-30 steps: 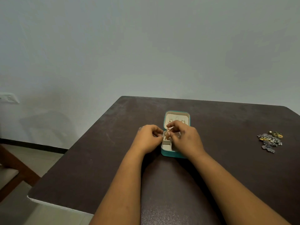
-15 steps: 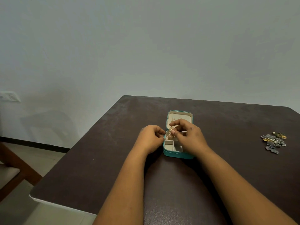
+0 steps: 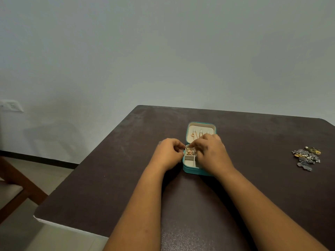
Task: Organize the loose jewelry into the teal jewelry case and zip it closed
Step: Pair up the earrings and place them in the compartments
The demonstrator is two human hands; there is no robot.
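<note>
The teal jewelry case [image 3: 191, 171] lies open in the middle of the dark table [image 3: 112, 178], its cream lid [image 3: 201, 126] laid back away from me. A gold earring [image 3: 192, 135] hangs inside the lid. A small gold chain piece [image 3: 189, 152] sits in the far-left compartment of the base. My right hand [image 3: 212, 153] hovers over the base and pinches at this gold piece with its fingertips. My left hand [image 3: 168, 153] has curled fingers and holds the case's left rim. The right half of the base is hidden by my right hand.
A pile of loose jewelry [image 3: 306, 157], silver and gold with pearls, lies on the table at the far right. A wooden chair [image 3: 16, 189] stands off the table's left edge. The wall is close behind the table, with a socket [image 3: 11, 105] at the left.
The gold piece, held up between both hands a second ago, now sits low in the far-left compartment. My left hand has let go of it and shifted to the case's rim.
</note>
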